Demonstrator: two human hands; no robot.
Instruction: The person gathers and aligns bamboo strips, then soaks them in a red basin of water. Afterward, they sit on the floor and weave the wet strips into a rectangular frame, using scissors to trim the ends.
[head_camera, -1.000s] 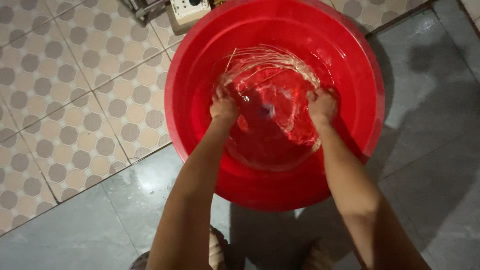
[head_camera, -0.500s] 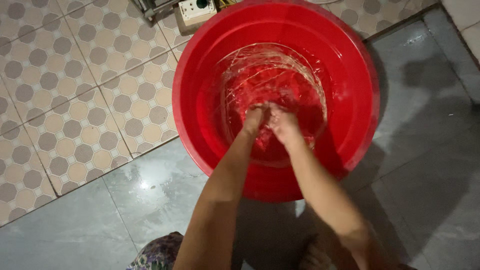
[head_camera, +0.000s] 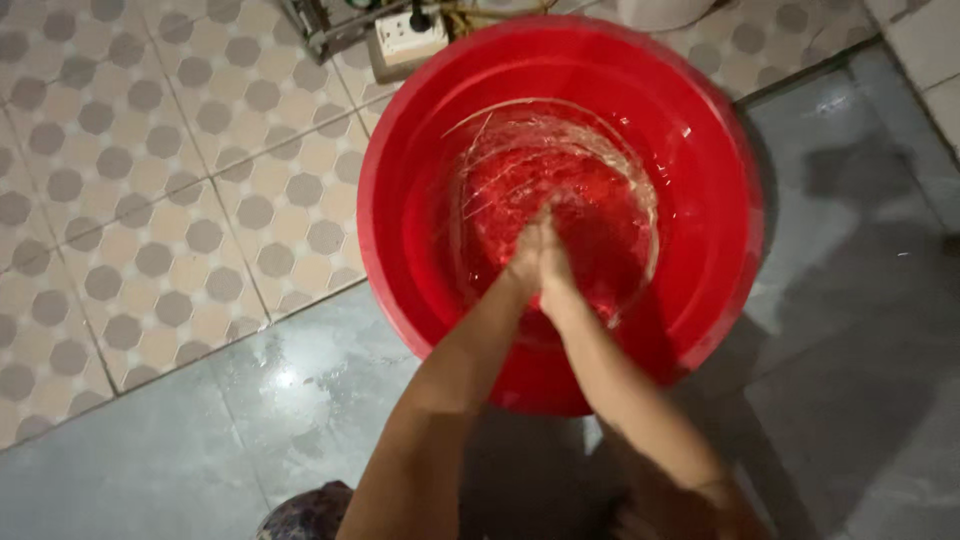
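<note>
Scene: We look straight down at a red basin (head_camera: 420, 130) on a floor that is patterned tile (head_camera: 150, 200) at far left and grey slab (head_camera: 860, 330) at near right.

Basin: It holds shallow water (head_camera: 600, 210), rippled and glinting, pooled right of its centre.

Hands: Our left hand (head_camera: 527, 258) and right hand (head_camera: 556, 275) meet in the middle of the basin, pressed side by side and touching at the water's near edge.

Fingers: They lie together, curled inward and pointing far. We cannot tell whether they clamp on anything; nothing shows between them through the ripples.

Step in hand: We judge this a rubbing or wringing stroke, with both hands bunched at 1 spot in the water.

Where the work lies: The water sits around and just beyond the fingertips, and the basin wall rings both wrists well apart from them.

Next move: In our judgement it calls for keeping the hands low inside the rim, so the water does not slop over the near side.

Surroundings: A white socket box (head_camera: 405, 40) with cables sits on the tile just beyond the far rim, near enough that splashes there look a risk to us.

Near edge: A bit of patterned cloth (head_camera: 305, 515) shows below our left arm.
</note>
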